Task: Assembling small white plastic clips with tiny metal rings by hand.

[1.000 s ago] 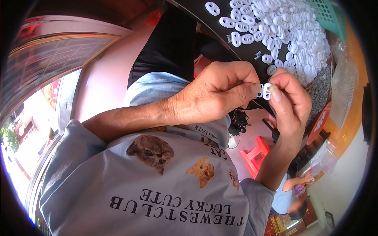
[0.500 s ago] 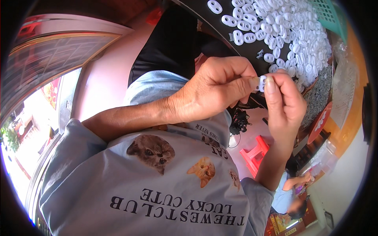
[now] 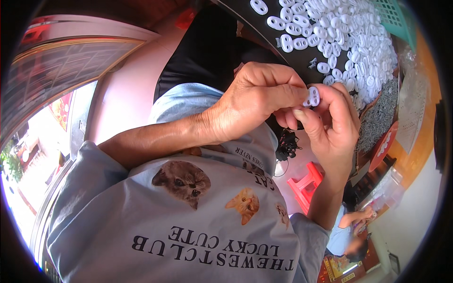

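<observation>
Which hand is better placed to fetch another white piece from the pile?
Right, probably: the right hand lies nearer the pile of white pieces; the left hand pinches the held white piece.

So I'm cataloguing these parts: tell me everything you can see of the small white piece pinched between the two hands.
The small white piece is a flat oval of what looks like white plastic, with two holes side by side. It is held up close to the camera, pinched between the left hand and the right hand, whose fingertips cover its lower edge. It looks the same as the many loose white pieces heaped on the dark surface beyond. Finer detail is too small to tell.
</observation>
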Available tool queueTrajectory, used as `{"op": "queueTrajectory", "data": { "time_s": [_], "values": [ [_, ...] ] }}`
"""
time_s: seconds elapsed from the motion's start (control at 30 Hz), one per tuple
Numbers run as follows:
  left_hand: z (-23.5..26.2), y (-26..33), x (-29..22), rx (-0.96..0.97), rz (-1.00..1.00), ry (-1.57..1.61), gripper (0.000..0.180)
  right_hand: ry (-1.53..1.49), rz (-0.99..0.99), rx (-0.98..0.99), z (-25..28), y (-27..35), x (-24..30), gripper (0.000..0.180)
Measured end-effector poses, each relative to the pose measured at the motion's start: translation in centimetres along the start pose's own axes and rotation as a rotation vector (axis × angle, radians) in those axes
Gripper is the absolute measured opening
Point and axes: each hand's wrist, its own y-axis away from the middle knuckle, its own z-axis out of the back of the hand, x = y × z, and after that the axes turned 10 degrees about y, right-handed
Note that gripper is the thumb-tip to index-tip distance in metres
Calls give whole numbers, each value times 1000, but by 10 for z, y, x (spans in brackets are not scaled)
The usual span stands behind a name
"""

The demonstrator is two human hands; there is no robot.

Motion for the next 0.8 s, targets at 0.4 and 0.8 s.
{"op": "queueTrajectory", "data": {
  "time_s": [0.4, 0.8],
  "values": [
    [6, -7, 3, 74, 49, -120, 22, 306, 181, 73, 8, -1, 2, 30],
    [2, -6, 5, 81, -20, -159, 20, 268, 134, 40, 9, 3, 3, 28]
  ]
}}
